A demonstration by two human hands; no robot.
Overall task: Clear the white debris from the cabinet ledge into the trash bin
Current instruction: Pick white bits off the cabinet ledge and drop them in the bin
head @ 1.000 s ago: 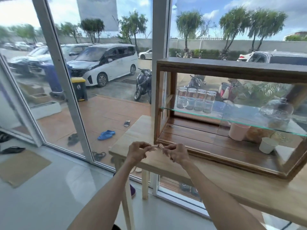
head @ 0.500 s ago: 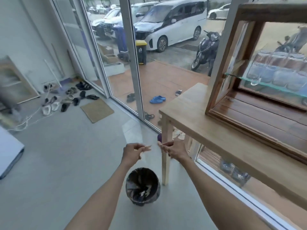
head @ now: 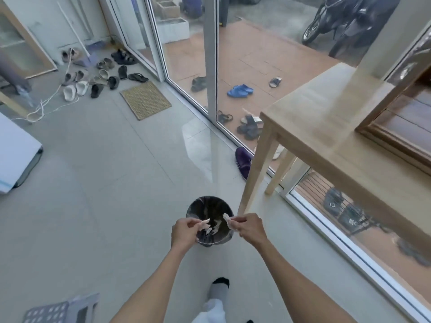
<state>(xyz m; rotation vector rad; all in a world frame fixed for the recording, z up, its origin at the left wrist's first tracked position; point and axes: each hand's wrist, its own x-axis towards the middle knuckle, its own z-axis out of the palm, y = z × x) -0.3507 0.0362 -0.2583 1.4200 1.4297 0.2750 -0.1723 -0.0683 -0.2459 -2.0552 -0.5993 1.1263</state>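
1. Trash bin [head: 210,203], lined with a dark bag, stands on the grey floor just beside the wooden table's [head: 326,136] near leg.
2. Left hand [head: 184,233] hovers over the bin's left rim, fingertips pinched on a pale scrap of white debris [head: 205,222].
3. Right hand [head: 250,226] hovers over the bin's right rim, fingers pinched on another white scrap.
4. More white scraps show inside the bin, between the hands.
5. Cabinet [head: 396,127] sits on the table, well apart from the bin.
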